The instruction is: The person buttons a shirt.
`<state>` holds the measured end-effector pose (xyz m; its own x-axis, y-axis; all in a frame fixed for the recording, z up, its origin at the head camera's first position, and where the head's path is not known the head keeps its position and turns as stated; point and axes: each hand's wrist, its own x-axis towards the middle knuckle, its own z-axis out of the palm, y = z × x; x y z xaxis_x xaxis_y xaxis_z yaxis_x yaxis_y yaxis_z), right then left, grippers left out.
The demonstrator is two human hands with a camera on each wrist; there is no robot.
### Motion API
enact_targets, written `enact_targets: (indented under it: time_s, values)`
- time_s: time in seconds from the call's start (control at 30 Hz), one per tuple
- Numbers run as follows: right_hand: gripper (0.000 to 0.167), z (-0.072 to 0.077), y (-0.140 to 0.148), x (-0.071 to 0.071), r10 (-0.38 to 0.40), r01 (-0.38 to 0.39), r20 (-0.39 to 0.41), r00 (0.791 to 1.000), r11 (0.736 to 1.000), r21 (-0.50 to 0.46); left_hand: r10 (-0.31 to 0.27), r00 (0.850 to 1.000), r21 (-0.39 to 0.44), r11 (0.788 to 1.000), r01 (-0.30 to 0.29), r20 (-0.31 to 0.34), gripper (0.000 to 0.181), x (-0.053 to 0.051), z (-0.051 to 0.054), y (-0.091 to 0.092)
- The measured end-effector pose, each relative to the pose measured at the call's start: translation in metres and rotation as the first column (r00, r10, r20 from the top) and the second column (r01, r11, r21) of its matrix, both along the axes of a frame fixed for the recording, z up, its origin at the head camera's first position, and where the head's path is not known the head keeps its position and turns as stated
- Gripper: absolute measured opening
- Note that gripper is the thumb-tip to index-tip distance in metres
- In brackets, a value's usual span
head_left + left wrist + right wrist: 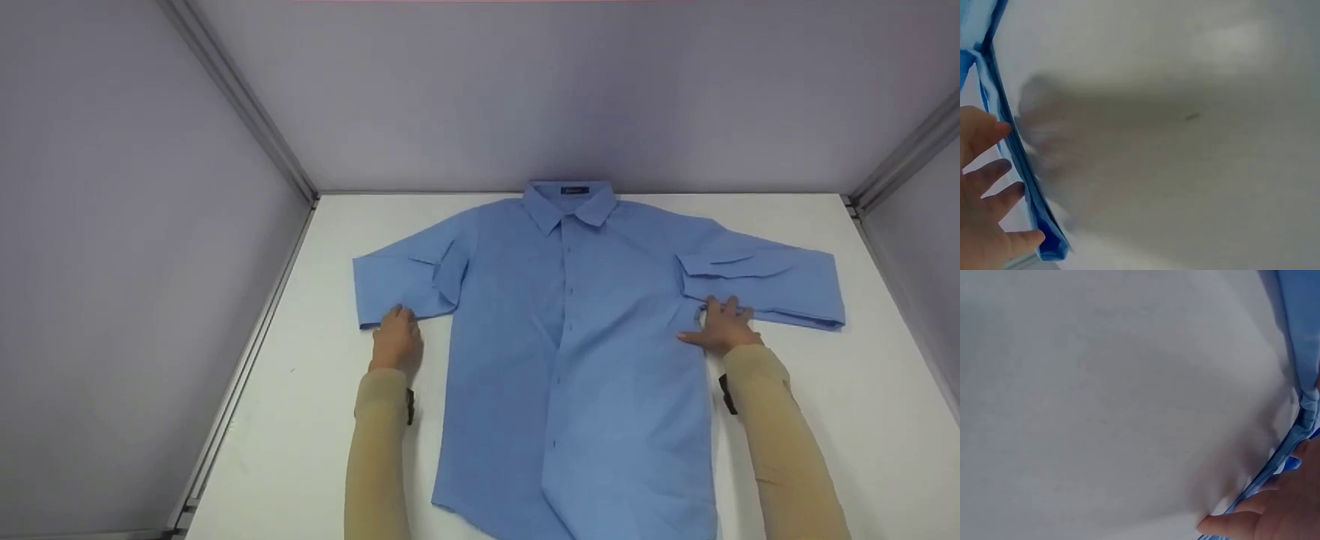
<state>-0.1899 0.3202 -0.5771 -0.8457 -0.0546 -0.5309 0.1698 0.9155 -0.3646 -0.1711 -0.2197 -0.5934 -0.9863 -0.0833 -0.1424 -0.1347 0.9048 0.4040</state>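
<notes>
A light blue button-up shirt (510, 337) lies front side up, its collar (544, 206) at the far edge of the table. Both sleeves are folded back toward the body. My left hand (397, 341) touches the lower edge of the left-side sleeve (394, 281); in the left wrist view its spread fingers (1002, 199) meet that blue edge. Beside the shirt's right side, my right hand (721, 328) rests with spread fingers at the lower edge of the right-side sleeve (795, 285). The right wrist view shows its fingertips (1213, 524) along a blue fabric edge.
The shirt lies on a white table (300, 420). A grey back wall (450, 97) and side walls with metal rails (247, 97) enclose it. The shirt's hem runs toward the near edge of the head view.
</notes>
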Motion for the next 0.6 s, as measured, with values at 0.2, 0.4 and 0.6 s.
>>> enact_targets:
  time_s: [0.2, 0.4, 0.6]
  values:
    - [0.107, 0.001, 0.003, -0.004, -0.003, 0.003, 0.011, 1.0, 1.0, -0.009, 0.235, 0.972, 0.07, 0.97, -0.233, -0.026, 0.028, -0.011, -0.003, -0.016]
    - [0.109, 0.0, 0.002, -0.004, -0.003, 0.003, 0.028, 1.0, 1.0, -0.001, 0.081, 0.996, 0.181, 0.979, -0.089, 0.049, 0.04, -0.03, 0.005, -0.004]
    - [0.108, -0.004, 0.001, -0.004, -0.002, 0.002, 0.014, 1.0, 1.0, 0.006, 0.104, 0.983, 0.596, 0.784, -0.175, 0.152, 0.035, -0.068, -0.019, 0.019]
